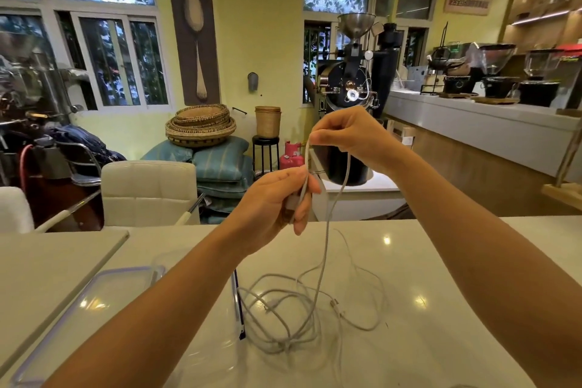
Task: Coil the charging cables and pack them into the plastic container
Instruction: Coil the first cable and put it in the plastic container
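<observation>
My left hand (277,198) is raised above the white table and grips the plug end of a white charging cable (321,264). My right hand (349,135), higher and to the right, pinches the same cable between thumb and fingers. From my hands the cable hangs down into a loose tangle of white cables (299,315) on the table. The clear plastic container (220,346) stands under my left forearm, partly hidden. Its clear lid (104,296) with a bluish rim lies to the left.
The white glossy table (441,277) runs across the front. A white padded chair (148,192) stands behind it at the left. A counter with coffee grinders (497,72) lies to the right, and a black coffee roaster (349,82) stands behind my hands.
</observation>
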`<action>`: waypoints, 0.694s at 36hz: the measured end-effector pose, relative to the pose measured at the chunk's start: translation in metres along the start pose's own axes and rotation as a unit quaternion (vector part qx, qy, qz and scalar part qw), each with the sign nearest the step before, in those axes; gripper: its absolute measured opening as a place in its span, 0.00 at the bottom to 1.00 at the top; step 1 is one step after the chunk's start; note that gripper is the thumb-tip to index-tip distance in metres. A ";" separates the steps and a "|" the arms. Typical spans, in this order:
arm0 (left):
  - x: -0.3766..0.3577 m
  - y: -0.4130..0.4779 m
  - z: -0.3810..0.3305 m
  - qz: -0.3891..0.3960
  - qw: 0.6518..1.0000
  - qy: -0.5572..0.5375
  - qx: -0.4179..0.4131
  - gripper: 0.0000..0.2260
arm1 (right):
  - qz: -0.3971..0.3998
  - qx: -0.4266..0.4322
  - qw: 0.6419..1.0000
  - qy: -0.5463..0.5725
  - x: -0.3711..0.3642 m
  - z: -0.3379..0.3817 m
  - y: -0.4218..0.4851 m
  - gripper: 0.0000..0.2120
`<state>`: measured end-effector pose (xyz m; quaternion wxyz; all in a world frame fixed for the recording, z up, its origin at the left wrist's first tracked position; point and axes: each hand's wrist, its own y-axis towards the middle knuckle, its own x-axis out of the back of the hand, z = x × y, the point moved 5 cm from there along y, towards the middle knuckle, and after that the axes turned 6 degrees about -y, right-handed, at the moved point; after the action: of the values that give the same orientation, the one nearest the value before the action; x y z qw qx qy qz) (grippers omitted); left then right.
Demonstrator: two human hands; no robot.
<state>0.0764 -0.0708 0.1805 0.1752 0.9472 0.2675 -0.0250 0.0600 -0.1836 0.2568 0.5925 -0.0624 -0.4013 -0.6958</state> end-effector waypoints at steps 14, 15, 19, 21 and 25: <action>-0.007 -0.004 -0.003 0.081 0.995 -0.037 0.043 0.10 | 0.058 0.030 0.996 0.062 -0.010 -0.001 0.010 0.12; -0.008 -0.004 -0.004 0.086 0.995 -0.039 0.041 0.10 | 0.059 0.029 0.995 0.078 -0.012 -0.004 0.011 0.10; -0.008 0.000 -0.008 0.093 0.994 -0.061 0.010 0.10 | 0.083 -0.004 0.984 0.158 -0.029 -0.022 0.011 0.15; -0.007 0.002 -0.011 0.086 0.994 -0.069 -0.006 0.10 | 0.065 -0.036 0.981 0.177 -0.039 -0.036 0.010 0.15; -0.005 0.006 -0.015 0.067 0.996 -0.063 -0.013 0.13 | 0.068 -0.108 0.958 0.257 -0.069 -0.053 -0.002 0.11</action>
<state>0.0749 -0.0731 0.1969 0.2053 0.9572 0.1917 -0.0697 0.0994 -0.1637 0.1815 0.7111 0.0277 -0.1533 -0.6856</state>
